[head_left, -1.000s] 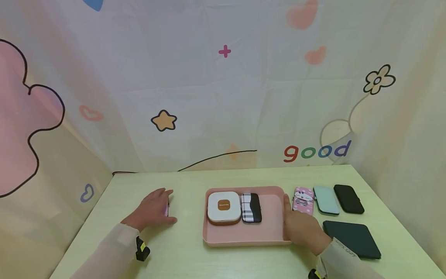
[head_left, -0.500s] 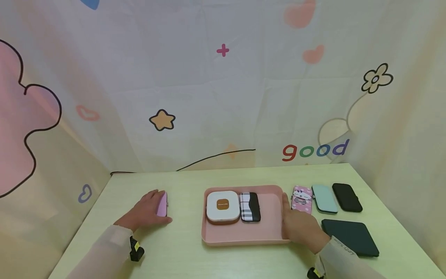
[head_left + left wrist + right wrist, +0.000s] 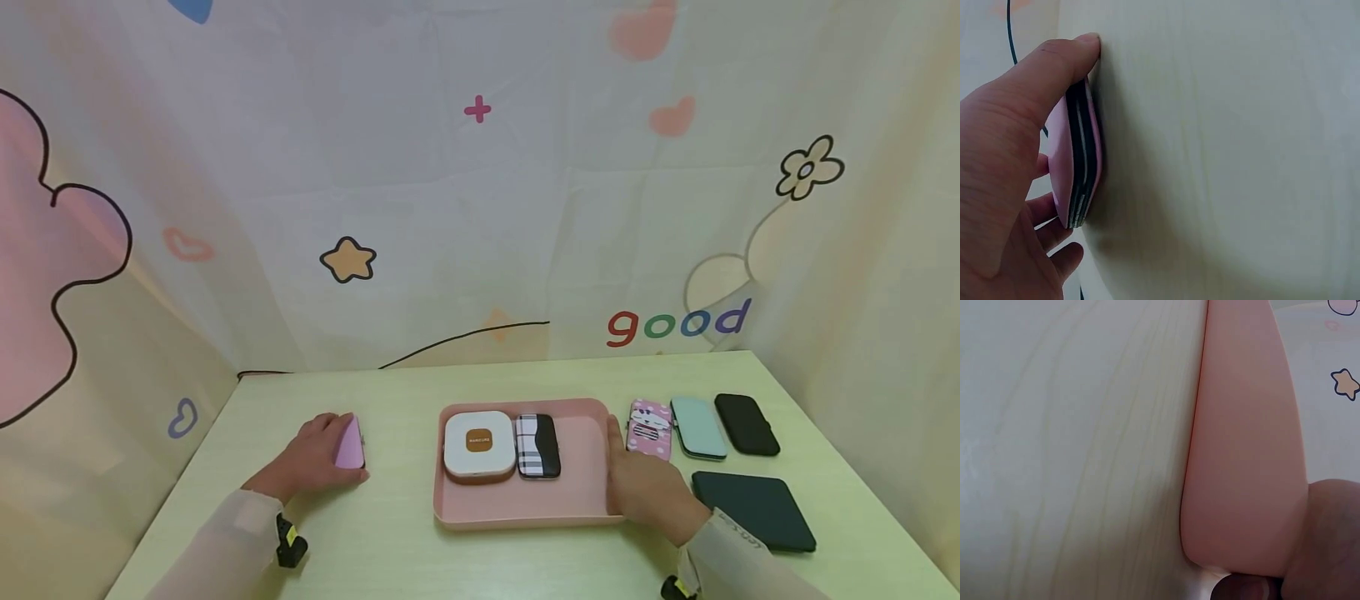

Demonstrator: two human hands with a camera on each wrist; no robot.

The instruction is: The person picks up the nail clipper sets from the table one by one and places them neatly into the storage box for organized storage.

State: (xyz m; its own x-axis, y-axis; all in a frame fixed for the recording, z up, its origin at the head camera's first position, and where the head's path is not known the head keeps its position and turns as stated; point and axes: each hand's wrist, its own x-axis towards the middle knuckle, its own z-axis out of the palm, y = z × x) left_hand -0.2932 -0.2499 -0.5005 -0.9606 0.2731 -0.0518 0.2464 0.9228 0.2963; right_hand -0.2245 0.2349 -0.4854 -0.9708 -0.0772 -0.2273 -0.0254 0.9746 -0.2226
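Observation:
My left hand point(image 3: 313, 454) holds a small flat pink case point(image 3: 349, 446) at the left of the table, thumb at its near end and fingers at the far end. In the left wrist view the pink case point(image 3: 1062, 165) stands tilted, its dark edge with a thin metallic line facing the camera. My right hand point(image 3: 651, 492) grips the right end of a pink tray point(image 3: 495, 515), index finger lying along the rim. A fingertip point(image 3: 1247, 589) shows at the tray's corner in the right wrist view. Inside the tray sit a white box point(image 3: 480, 467) and a plaid-and-black case point(image 3: 538, 446).
Right of the tray lie a pink polka-dot case point(image 3: 650, 423), a mint case point(image 3: 698, 427) and a black case point(image 3: 747, 424). Nearer me, partly behind my right sleeve, is a larger dark green flat case point(image 3: 757, 508). A patterned curtain point(image 3: 450, 208) backs the table.
My left hand has closed around the pink case and tipped it, so more of its pink face shows. The right hand stays at the tray, which has not moved on the table.

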